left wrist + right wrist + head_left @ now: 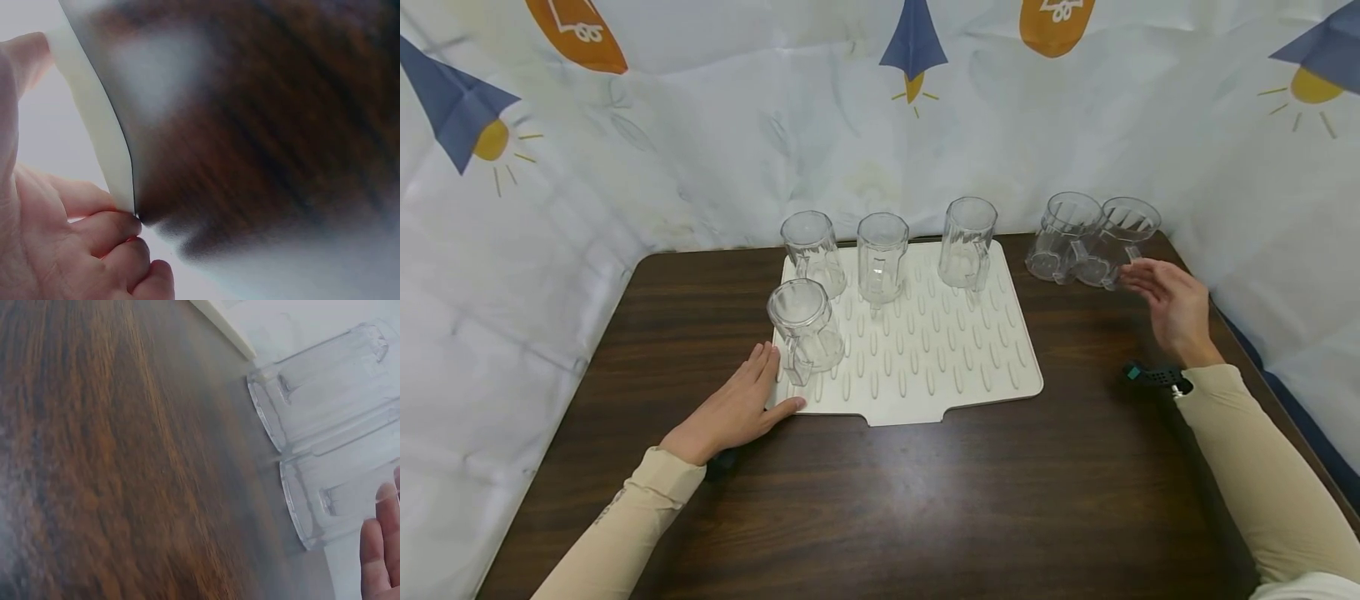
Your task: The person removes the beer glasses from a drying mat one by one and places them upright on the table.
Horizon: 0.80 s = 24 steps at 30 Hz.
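Observation:
My left hand (730, 412) lies at the near left corner of a white ridged drying mat (917, 404), fingers extended along its left edge and thumb at its front edge. Close beside those fingertips a clear glass mug (820, 346) stands on the mat. Three more mugs stand along the mat's back. My right hand (1176, 308) is at the far right, its fingers (373, 550) loosely extended right at the handle of a clear mug (1108, 250). Another mug (1054, 242) stands against that one on its left, both upright on the wood.
The dark wooden table (910, 517) runs under everything. A white printed curtain (737, 125) hangs behind and along both sides, close behind the back row of mugs. A dark wristband (1153, 377) is on my right wrist.

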### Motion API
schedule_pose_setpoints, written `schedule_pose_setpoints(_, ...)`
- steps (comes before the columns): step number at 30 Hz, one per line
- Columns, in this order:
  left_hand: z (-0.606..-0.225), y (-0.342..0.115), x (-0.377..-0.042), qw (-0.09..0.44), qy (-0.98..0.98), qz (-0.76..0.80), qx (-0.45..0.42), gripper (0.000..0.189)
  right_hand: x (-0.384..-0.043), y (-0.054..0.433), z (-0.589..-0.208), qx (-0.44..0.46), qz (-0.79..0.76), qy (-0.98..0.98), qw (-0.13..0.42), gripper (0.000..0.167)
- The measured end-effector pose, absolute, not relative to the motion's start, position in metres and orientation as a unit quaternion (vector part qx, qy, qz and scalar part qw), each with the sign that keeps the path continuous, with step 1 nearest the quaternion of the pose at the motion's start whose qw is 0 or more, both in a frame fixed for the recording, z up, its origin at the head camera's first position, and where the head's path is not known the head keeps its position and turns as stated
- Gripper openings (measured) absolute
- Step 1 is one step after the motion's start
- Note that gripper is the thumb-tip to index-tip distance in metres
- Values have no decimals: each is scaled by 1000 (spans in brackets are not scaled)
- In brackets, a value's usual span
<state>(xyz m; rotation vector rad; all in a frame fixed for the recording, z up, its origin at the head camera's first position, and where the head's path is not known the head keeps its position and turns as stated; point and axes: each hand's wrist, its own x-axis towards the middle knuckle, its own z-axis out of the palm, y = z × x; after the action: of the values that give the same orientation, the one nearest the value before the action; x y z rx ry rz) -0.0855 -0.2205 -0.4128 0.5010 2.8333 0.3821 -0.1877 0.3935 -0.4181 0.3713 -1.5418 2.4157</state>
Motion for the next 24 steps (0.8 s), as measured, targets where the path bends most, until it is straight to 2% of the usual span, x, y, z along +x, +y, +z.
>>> schedule_pose_setpoints(17, -413, -223, -85, 121, 968, 133, 176, 96, -176, 387, -397, 76, 831, -505, 220, 27)
schedule_pose_setpoints(24, -413, -222, -86, 123, 967, 138, 176, 96, -170, 377, -387, 90, 836, -490, 230, 19)
